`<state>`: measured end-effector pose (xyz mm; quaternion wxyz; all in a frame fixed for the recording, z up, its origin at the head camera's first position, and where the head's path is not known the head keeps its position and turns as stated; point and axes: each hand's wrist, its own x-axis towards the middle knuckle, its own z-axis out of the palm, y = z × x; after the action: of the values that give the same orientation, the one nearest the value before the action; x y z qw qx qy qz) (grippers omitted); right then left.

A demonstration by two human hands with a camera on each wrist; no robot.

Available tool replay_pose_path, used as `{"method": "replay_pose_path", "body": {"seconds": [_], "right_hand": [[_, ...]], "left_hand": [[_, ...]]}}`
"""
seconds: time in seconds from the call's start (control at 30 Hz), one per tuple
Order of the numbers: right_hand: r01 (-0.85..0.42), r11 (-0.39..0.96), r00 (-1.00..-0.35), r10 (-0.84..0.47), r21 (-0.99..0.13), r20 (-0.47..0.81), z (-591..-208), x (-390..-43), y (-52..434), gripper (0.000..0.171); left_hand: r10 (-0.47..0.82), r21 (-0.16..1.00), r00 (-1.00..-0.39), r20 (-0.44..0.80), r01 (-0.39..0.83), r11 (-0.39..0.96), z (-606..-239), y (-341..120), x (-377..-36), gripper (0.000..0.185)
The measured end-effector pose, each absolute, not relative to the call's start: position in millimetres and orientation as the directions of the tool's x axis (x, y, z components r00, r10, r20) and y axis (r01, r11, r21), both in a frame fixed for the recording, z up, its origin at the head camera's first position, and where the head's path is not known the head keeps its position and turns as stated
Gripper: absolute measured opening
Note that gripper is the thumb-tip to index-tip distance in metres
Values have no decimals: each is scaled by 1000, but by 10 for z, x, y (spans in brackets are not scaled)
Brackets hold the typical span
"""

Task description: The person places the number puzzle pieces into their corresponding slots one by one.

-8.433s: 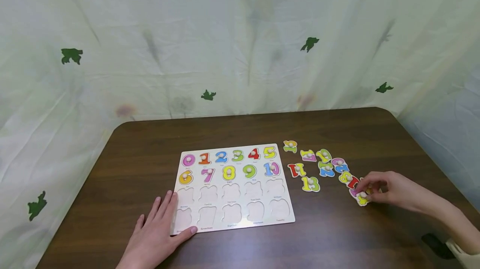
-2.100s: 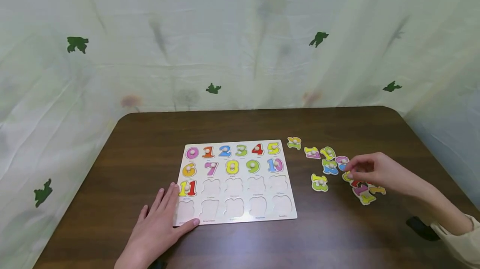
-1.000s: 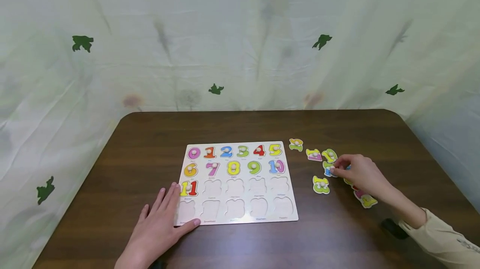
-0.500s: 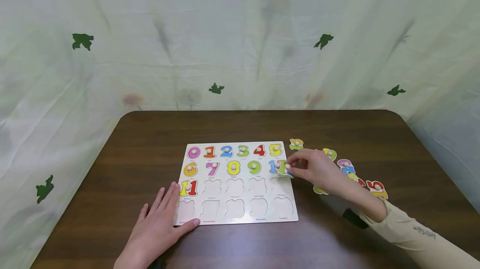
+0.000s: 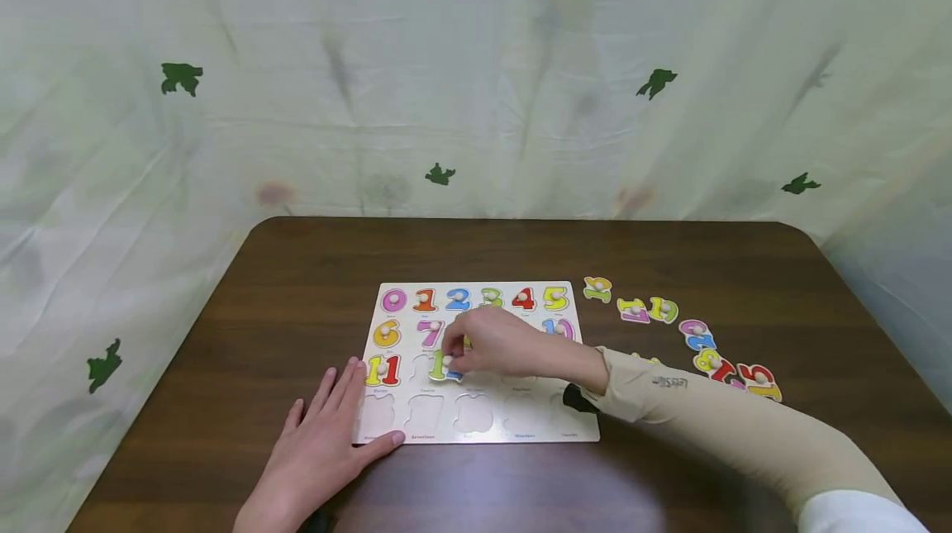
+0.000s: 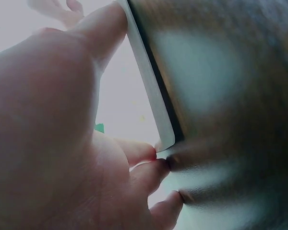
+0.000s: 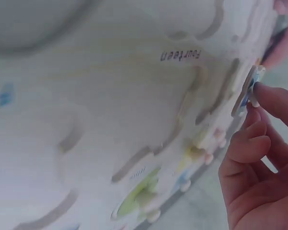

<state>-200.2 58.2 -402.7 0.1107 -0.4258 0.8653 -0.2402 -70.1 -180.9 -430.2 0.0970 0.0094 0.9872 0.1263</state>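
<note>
My right hand point(image 5: 494, 343) pinches a number 12 puzzle piece point(image 5: 437, 368) by its small knob. The green-and-blue piece is close over the third row of the white number puzzle board point(image 5: 589, 425), by the recess right of the 11 piece point(image 5: 383, 370). In the right wrist view, thumb and fingertip hold this piece point(image 7: 247, 91) tilted at the board's surface point(image 7: 110, 96). My left hand point(image 5: 316, 442) lies spread at the board's lower left corner, thumb on the front edge. The left wrist view shows its palm point(image 6: 48, 110) along the board's edge point(image 6: 151, 91).
Pieces 0 to 10 fill the board's upper two rows, some hidden by my right hand. Right of the board lie several loose pieces, among them a 19 point(image 5: 664, 310), a 20 point(image 5: 697, 335) and a 15 point(image 5: 759, 382). My right forearm partly covers others. A curtain hangs behind the table point(image 5: 312, 268).
The 11 piece went into the board's third row earlier. My right hand then took the 12 from the loose pieces and has carried it left across the board. The left hand stays put.
</note>
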Motion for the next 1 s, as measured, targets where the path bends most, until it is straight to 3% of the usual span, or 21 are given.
{"method": "replay_pose_path", "body": {"seconds": [0.5, 0.73, 1.0], "right_hand": [[-621, 497, -584, -809, -606, -66, -4109, -2110, 360, 9], [-552, 426, -621, -784, -717, 11, -3834, -2262, 872, 16], [-509, 458, -704, -708, -728, 47, -3611, -2240, 1726, 16]], "left_hand": [[36, 238, -981, -191, -11, 971, -4297, -1792, -710, 120], [41, 239, -981, -188, -5, 971, -4287, -1766, -713, 121], [42, 253, -979, -199, -9, 967, -4282, -1776, -693, 122]]}}
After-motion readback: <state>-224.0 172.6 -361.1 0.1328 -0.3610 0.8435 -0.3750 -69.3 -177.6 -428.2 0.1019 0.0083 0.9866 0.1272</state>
